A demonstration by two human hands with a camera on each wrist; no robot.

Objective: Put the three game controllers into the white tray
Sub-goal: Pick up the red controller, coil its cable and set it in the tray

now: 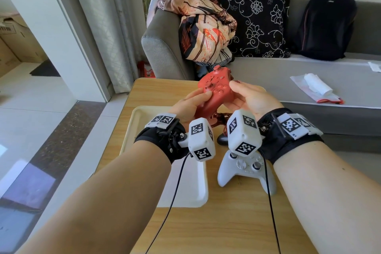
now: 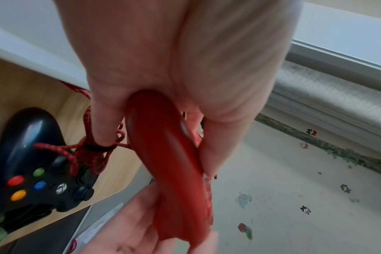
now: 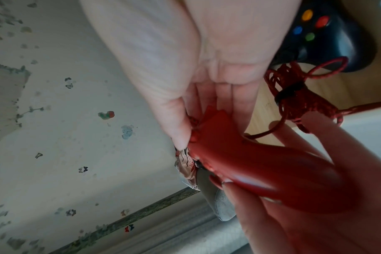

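Red controller [image 1: 214, 88] gripped between both hands, above tray [image 1: 132, 126].

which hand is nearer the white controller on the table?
Right. The right hand is up at the red controller, roughly above and beyond the white controller. The left hand grips the red one's other side, over the white tray.

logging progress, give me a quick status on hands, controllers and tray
Both hands, left and right, grip red controller above table. White controller and black controller on table. White tray close, cord bundle dangling.
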